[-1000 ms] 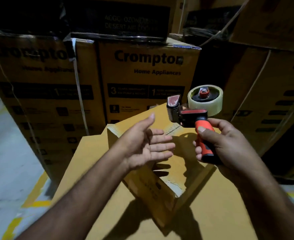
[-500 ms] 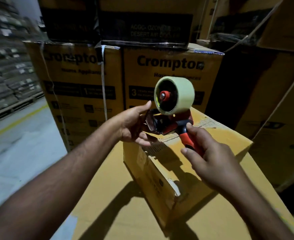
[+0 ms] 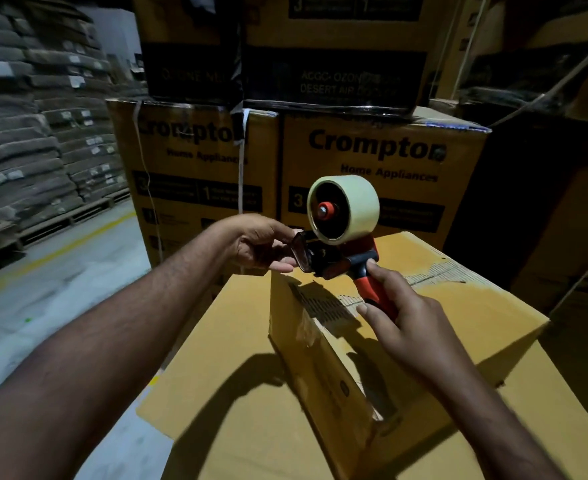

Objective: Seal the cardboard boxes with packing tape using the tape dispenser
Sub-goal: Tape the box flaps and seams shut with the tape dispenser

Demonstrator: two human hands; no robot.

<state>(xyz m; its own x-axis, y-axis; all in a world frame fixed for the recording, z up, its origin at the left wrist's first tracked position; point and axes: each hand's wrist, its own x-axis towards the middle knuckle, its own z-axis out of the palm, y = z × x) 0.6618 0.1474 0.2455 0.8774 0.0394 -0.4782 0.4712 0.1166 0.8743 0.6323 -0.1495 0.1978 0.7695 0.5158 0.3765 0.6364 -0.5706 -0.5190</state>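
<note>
Change, left hand: the left hand (image 3: 261, 242) was spread, palm up and clear of the tool a second ago. It has since gone to the nose of the dispenser (image 3: 334, 259).
Change, tool: the roll (image 3: 343, 209) lay flat with its hub up. It is now turned on edge, hub toward the camera, and raised over the box's far-left corner.
Grip, left: thumb above and fingers below, closed on the dispenser's front flap. I cannot tell whether the tape end is between them.
Grip, right: the right hand (image 3: 401, 318) is wrapped round the red handle, with the index finger up near the black neck.
Meaning: probably freeing or finding the tape's loose end, so this is preparation. No tape has been laid and sealing has not started.
Box, where: the box (image 3: 458, 317) sits skewed on a larger carton (image 3: 237, 393), directly under both hands. The dispenser is above it and not touching.
Box, look: plain brown card with the top flaps shut. A ribbed strip runs along the centre seam from the near-left edge toward the far right. No fresh glossy tape shows. The near corner looks scuffed and slightly torn.
Next, judged: the tape end has to land on the near side wall before the pull across the seam.
Around: printed cartons (image 3: 382, 161) are stacked behind, and sacks (image 3: 25, 140) sit on pallets to the left.
</note>
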